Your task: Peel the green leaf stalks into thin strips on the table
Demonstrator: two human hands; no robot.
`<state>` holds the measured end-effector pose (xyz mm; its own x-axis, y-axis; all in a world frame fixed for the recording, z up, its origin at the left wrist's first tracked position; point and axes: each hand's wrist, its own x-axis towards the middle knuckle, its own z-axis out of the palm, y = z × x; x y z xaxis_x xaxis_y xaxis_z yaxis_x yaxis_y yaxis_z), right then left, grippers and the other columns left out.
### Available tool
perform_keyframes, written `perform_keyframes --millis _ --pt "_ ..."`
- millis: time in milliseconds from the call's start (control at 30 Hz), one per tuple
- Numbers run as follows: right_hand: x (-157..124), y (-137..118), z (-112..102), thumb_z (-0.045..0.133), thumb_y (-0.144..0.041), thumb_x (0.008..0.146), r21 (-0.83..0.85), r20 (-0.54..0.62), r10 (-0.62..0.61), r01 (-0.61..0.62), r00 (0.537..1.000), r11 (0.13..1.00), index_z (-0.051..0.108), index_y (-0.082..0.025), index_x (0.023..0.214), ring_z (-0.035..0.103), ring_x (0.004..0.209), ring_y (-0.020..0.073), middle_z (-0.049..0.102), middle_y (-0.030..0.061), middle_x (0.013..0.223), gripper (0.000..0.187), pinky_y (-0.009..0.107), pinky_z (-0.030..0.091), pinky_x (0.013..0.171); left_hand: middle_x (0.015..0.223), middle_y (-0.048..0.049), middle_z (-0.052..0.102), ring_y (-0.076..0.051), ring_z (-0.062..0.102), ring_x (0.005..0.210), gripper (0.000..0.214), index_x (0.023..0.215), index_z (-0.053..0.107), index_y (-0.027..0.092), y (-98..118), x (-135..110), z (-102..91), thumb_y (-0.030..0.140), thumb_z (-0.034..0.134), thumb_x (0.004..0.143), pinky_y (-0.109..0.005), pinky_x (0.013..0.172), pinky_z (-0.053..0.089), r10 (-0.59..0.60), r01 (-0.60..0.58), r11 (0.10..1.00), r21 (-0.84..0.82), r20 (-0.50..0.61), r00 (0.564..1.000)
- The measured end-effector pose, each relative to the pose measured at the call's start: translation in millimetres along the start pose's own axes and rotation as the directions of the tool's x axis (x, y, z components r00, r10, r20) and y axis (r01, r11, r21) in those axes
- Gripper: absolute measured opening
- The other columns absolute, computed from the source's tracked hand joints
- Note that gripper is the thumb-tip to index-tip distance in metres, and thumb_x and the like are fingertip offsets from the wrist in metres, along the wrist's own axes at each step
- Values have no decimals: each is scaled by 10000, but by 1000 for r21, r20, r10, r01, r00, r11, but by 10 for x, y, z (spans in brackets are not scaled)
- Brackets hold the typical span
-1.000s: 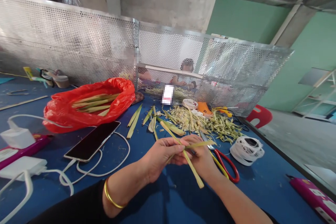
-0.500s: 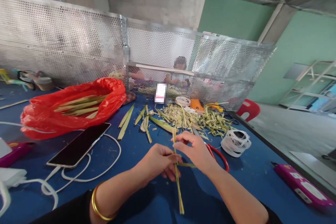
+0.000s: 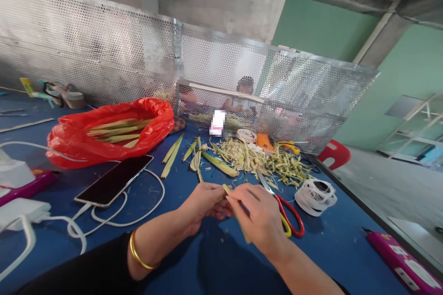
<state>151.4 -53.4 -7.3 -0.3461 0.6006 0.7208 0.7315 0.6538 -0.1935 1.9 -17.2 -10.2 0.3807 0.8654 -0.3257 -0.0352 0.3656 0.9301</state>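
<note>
Both hands are at the middle front of the blue table, close together around a folded pale green leaf strip (image 3: pixel 247 236). My left hand (image 3: pixel 207 200) is closed on the strip, with its fingers curled underneath. Thumb and fingers of my right hand (image 3: pixel 261 214) pinch the strip from the right. One end shows between the hands and another below the right palm; the rest is hidden by fingers. Red-handled scissors (image 3: pixel 293 217) lie just right of my right hand, blades pointing away. Beyond the hands lie loose leaf pieces (image 3: pixel 221 166) and a heap of leaf scraps (image 3: pixel 238 154).
A red plastic bag (image 3: pixel 79 159) holding long leaves sits at the left, behind a cabled phone (image 3: pixel 114 180). A white tape roll (image 3: pixel 315 197) and a purple packet (image 3: pixel 398 253) are at the right. A perforated metal screen (image 3: pixel 221 62) stands behind, with people beyond it.
The strip, earlier pointing toward me with a piece crossing it, is turned and mostly covered by the hands. My right hand moved down beside the left. The view shifted slightly.
</note>
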Motion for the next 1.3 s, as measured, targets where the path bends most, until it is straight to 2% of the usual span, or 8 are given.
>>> perform_keyframes --millis 267,567,800,900,967,1067,1167,1300 --pt "35 -5 39 499 -150 885 -170 -15 -80 76 997 982 609 -181 739 562 693 139 618 22 721 186 315 362 728 708 -40 663 -125 612 638 291 912 691 132 49 -38 -34 259 557 687 -246 659 469 16 12 973 -228 120 993" --pt "7 -50 57 520 -185 859 -160 122 -96 115 988 980 626 -188 867 506 786 177 584 41 838 106 364 357 793 705 -36 646 -96 561 570 347 980 665 114 17 -7 -5 243 700 659 -212 574 450 76 -71 971 -227 10 997" --pt "-29 -141 203 403 -59 867 -307 243 -240 309 940 900 620 -159 925 513 771 193 585 66 812 246 389 371 875 778 -75 696 -132 611 641 337 971 681 120 4 9 -13 233 704 654 -211 585 452 56 -52 967 -249 7 998" --pt "-33 -121 182 424 -102 877 -150 114 -122 139 986 979 609 -185 819 532 732 178 584 44 753 211 357 409 798 758 -58 696 -114 595 619 337 958 693 126 21 -4 -14 242 723 643 -200 574 445 60 -59 980 -188 1 998" --pt "-17 -81 138 476 -159 869 67 15 113 -114 993 991 585 -193 753 546 730 167 589 33 744 162 317 430 738 772 -59 699 -113 598 627 329 950 701 127 26 -3 -22 257 724 649 -217 616 464 99 -94 985 -145 28 995" --pt "25 16 75 542 -232 829 390 94 491 -485 866 783 556 -192 677 552 666 153 587 12 695 158 268 450 640 768 -76 708 -135 627 634 336 973 700 123 30 8 -41 265 702 669 -268 679 487 119 -113 991 -73 82 990" --pt "58 108 57 578 -295 789 523 263 636 -661 726 538 559 -186 637 545 610 149 574 -5 631 188 259 458 596 747 -83 711 -154 647 634 332 980 694 119 51 11 -56 250 690 676 -281 672 494 90 -87 996 -38 76 993" --pt "78 133 79 583 -295 769 435 216 665 -680 715 590 581 -185 634 534 593 149 586 -4 623 174 259 434 578 745 -66 705 -132 634 622 288 946 693 134 94 -6 -58 273 688 693 -265 667 501 93 -88 992 -92 45 995"
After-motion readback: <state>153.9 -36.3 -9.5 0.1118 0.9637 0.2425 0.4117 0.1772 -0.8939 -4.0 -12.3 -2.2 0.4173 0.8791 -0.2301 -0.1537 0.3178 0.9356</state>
